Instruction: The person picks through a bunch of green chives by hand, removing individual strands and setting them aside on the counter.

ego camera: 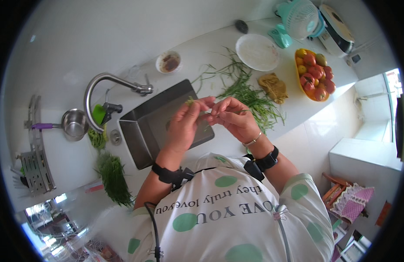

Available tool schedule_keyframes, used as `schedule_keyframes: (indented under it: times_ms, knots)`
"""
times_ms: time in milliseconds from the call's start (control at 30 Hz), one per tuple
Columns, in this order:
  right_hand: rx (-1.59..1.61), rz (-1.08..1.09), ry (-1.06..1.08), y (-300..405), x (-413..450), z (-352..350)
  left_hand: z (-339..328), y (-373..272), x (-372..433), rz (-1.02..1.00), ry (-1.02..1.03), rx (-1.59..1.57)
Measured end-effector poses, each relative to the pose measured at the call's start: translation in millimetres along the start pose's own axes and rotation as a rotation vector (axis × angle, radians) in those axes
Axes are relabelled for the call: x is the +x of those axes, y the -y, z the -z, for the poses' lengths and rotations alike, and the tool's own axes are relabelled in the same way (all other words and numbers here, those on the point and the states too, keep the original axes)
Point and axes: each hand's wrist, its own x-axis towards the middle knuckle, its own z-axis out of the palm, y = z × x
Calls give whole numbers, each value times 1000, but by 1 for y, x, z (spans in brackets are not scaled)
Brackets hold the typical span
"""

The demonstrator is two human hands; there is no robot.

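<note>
My left hand (184, 122) is raised over the stainless steel sink (149, 114), with a small yellowish-green plant piece (190, 101) at its thumb and forefinger. Close beside it, my right hand (236, 116) pinches a thin strand (208, 113), probably a stem, between thumb and fingers. The fingertips of both hands nearly meet; the strand's full length is hidden. Loose green blades, like chives (246, 91), lie spread on the white counter beyond my right hand. A thicker bunch of similar greens (113, 180) rests left of the sink.
A curved steel faucet (100, 77) arches at the sink's left. Behind stand a stained bowl (169, 62) and a white plate (257, 52). To the right are a tan cloth (273, 87), a yellow basket (298, 73) of tomatoes and a fan (300, 19). A saucepan (74, 124) sits far left.
</note>
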Motion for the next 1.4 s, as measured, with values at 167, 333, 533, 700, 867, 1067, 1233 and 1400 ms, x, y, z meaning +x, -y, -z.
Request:
schedule_keyframes:
  times_ms: [167,333,533,700,867,1067,1233,1400]
  knots:
    - [48,14,-41,11,-27,29,23,-18,0,-41,-174,-124]
    - [-28,136,-257,35,-64,91,55,-28,-10,-145,-373,-224]
    - [-1041,73,-608,51,-57,133,40,-31,-11,-54,-398,-136]
    - [-1943,240,-403,20,-23,130,27,-21,-10,130,-320,-50]
    - [-2078,231,-374,10,-14,137,26,-16,-11,183,-298,-32]
    - [-1661,250,-451,42,-27,80,27,-12,-10,202,-309,-68]
    - [-1408,200,-506,48,-35,55,11,-13,-2,229,-249,-55]
    - [-1053,93,-482,43,-33,31,-1,-17,5,202,-151,-24]
